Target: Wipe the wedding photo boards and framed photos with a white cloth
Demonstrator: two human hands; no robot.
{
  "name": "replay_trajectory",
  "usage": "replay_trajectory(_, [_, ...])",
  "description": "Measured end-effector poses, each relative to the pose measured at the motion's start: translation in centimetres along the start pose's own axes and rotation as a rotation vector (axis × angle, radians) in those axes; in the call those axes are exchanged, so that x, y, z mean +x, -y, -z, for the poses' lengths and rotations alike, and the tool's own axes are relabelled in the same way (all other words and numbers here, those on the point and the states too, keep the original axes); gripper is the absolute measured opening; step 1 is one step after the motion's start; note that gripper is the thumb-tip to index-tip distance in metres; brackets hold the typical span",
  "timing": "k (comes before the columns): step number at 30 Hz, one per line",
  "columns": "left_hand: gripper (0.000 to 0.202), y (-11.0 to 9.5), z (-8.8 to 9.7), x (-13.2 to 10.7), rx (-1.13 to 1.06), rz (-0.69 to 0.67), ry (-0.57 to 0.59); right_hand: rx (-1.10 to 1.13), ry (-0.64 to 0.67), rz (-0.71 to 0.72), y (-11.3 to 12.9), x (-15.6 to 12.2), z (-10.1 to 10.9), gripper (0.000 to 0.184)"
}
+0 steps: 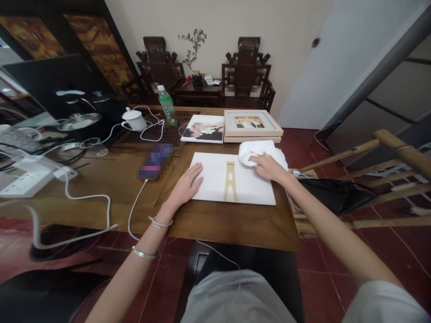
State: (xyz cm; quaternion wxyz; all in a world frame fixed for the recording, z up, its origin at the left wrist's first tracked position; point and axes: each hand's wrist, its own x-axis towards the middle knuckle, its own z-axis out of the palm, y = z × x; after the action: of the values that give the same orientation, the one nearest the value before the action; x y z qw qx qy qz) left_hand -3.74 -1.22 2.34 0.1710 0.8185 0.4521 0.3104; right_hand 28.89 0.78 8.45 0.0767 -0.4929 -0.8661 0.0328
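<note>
A white panel (212, 179) with a tan two-legged piece (230, 177) on its face lies flat on the wooden table; it looks like the back of a picture frame with its stand. My left hand (188, 183) rests on the panel's left edge, fingers stretched out and holding nothing. At the panel's far right corner, my right hand (267, 167) grips a bunched white cloth (261, 149), which touches the panel and partly covers that corner.
Behind the panel lie a photo print (205, 130) and a boxed framed photo (249, 128). To the left are a phone (154, 161), a green bottle (168, 107), a lidded white cup (134, 120), a power strip (25, 177) and loose cables. A wooden chair (400, 152) stands right.
</note>
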Motion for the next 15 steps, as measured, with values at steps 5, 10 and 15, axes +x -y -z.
replay_trajectory(5, [0.05,0.0,-0.1,0.0,0.007,-0.001,-0.001,-0.043,0.007,-0.002,0.3,0.0,0.0,0.044])
replay_trajectory(10, [0.051,-0.2,0.0,0.0,0.016,-0.004,0.008,-0.022,0.025,0.009,3.5,-4.6,-0.7,0.045])
replay_trajectory(15, [0.05,-0.2,0.0,0.0,0.019,-0.004,0.002,0.074,0.063,0.079,8.2,-11.1,-0.5,0.046])
